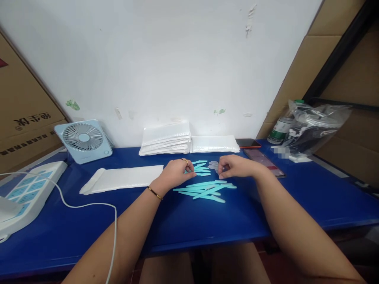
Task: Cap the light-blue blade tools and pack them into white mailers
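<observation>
Several thin teal plastic sticks (207,189) lie in a loose heap on the blue table (207,225). A second small cluster of teal sticks (201,167) lies just behind it, beside a few small grey pieces (213,165). My left hand (177,173), with a ring and a gold bracelet, rests curled at the rear cluster, fingertips pinched on a teal stick. My right hand (237,166) is curled too, fingertips closed at the grey pieces; what they grip is too small to name.
A white padded envelope (124,178) lies flat to the left. Stacks of white envelopes (167,139) stand against the wall. A small blue fan (83,141), a white device (28,189) with a cable, a phone (263,159), and a plastic bag (314,128) surround the work area.
</observation>
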The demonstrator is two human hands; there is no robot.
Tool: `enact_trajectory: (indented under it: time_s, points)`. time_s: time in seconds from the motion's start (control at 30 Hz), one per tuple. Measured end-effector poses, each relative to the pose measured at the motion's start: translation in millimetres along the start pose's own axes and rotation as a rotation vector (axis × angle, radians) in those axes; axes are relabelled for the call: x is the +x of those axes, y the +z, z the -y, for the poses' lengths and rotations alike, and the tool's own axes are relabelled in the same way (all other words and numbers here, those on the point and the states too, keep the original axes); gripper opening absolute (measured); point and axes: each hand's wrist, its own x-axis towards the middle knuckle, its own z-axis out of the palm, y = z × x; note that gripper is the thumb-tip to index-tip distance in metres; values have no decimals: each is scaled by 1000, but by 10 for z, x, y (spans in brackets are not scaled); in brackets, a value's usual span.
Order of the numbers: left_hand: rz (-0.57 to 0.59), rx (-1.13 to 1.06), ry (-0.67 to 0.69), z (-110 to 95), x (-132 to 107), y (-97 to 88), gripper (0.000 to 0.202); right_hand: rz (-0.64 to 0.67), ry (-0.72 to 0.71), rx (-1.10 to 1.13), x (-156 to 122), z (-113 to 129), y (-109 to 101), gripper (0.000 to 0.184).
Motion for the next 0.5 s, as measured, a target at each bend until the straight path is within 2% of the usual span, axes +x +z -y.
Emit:
enact_trajectory:
  time_s: [0.07, 0.17, 0.33, 0.5]
  points:
    - [78, -35, 56, -74, -20, 30, 27, 87, -22, -34, 19, 43, 46, 21]
    - [158, -29, 80, -118, -22, 99, 18, 100, -47, -66, 51, 83, 102, 14]
    - [112, 11, 42, -78, 8, 155, 17, 20, -70, -79, 50, 114, 85, 16]
    - [43, 92, 29, -4, 35, 80, 19, -96, -46, -43, 48, 15, 30, 21]
